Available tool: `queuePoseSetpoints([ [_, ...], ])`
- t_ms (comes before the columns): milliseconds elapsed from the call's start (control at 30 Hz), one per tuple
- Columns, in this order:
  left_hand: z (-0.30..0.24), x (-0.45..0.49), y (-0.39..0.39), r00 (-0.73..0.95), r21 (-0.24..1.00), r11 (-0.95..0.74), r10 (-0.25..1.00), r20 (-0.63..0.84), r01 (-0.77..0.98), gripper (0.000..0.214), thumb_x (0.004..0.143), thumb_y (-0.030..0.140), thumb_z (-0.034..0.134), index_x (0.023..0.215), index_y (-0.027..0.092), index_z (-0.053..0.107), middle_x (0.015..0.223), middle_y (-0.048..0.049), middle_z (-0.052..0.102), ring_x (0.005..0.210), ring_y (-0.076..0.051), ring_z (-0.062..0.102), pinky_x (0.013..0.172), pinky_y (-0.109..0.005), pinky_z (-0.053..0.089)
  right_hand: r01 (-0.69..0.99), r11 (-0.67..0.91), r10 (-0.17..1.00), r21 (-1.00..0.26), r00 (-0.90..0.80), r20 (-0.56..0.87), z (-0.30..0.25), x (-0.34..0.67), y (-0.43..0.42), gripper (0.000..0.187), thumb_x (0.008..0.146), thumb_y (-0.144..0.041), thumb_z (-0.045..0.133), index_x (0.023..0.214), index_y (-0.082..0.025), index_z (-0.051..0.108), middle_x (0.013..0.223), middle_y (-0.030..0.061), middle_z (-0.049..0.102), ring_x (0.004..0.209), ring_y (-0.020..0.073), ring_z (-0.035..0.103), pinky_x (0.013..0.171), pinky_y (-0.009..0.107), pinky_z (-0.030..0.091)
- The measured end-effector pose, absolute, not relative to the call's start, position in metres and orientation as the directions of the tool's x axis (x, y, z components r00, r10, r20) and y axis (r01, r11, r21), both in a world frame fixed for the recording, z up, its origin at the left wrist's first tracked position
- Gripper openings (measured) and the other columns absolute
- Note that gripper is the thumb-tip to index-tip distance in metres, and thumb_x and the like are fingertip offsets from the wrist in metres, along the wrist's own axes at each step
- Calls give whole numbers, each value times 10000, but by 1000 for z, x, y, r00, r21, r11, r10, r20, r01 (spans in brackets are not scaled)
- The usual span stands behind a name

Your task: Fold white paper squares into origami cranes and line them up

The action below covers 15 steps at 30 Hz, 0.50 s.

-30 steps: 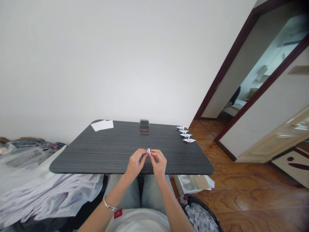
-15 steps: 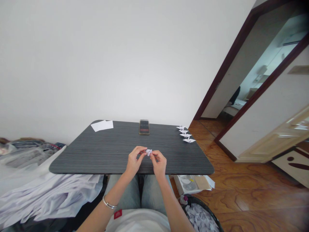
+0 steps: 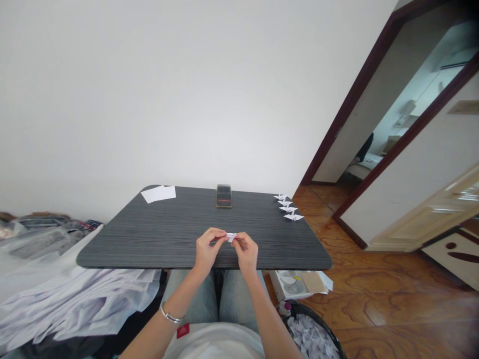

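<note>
At the lower left of the frame we see a heap of white cloth (image 3: pixel 75 304), with a pile of darker clothes (image 3: pixel 48 224) behind it, partly under clear plastic. Next comes our dark counter (image 3: pixel 123 239), with its wood-like grain; two white paper sheets (image 3: pixel 159 193), one overlapping the other, lie on its far left corner. Lower down, a silver bracelet (image 3: pixel 171 315) circles our left wrist. Near the centre of the frame, our left hand (image 3: pixel 205 252) pinches one end of a small folded paper (image 3: pixel 231 237) between thumb and fingertips. A phone-like device (image 3: pixel 224 196) stands at the counter's far edge, above the paper in the frame. Our right hand (image 3: pixel 247 253) has its thumb and fingers closed on the paper's other end, so we hold it between both hands, over the near half of the counter. Right of centre, four white paper birds (image 3: pixel 294 217) sit in a row along the counter's right edge. Below them we have a white box (image 3: pixel 275 286) and a black bin (image 3: pixel 335 336) full of paper pieces (image 3: pixel 312 335). Further right, a dark red door frame (image 3: pixel 344 104) slants above the wooden floor (image 3: pixel 392 299).
</note>
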<state>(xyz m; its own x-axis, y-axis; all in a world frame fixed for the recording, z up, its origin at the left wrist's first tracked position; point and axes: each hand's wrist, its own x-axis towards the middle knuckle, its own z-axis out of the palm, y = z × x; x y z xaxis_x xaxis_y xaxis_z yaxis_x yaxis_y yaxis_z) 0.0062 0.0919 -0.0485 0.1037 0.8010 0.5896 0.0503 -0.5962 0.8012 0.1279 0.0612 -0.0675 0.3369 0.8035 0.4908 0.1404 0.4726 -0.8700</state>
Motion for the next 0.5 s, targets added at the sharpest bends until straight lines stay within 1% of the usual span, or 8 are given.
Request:
queuePoseSetpoints([
  [133,-47,7,93,116,822,-568,819,562,29,78,715,220,614,755,161,645,736,-31,629,695,-152,606,665,-274,504,170,464,804,-870,332,493,-68,128,61,57,748,-178,538,764,-178,592,734,23,588,660,149,569,585,258,493],
  [300,-44,6,97,185,855,-517,837,515,-36,114,676,258,652,680,148,627,675,-18,579,634,-134,562,597,-243,474,141,465,802,-874,351,484,-65,128,60,70,743,-182,528,739,-174,597,715,20,592,599,138,566,540,248,488],
  [400,-43,6,99,213,850,-525,826,522,-47,113,671,253,659,653,150,615,670,-10,548,623,-125,536,570,-230,453,118,468,806,-876,348,478,-62,128,59,70,742,-177,528,736,-180,598,695,12,583,590,137,565,534,249,487],
  [500,-43,5,98,205,830,-558,812,547,-6,109,689,247,642,646,154,606,674,-10,550,620,-123,529,577,-233,446,106,466,812,-878,343,473,-62,128,59,67,739,-181,532,746,-178,599,710,15,585,584,134,566,539,253,492],
])
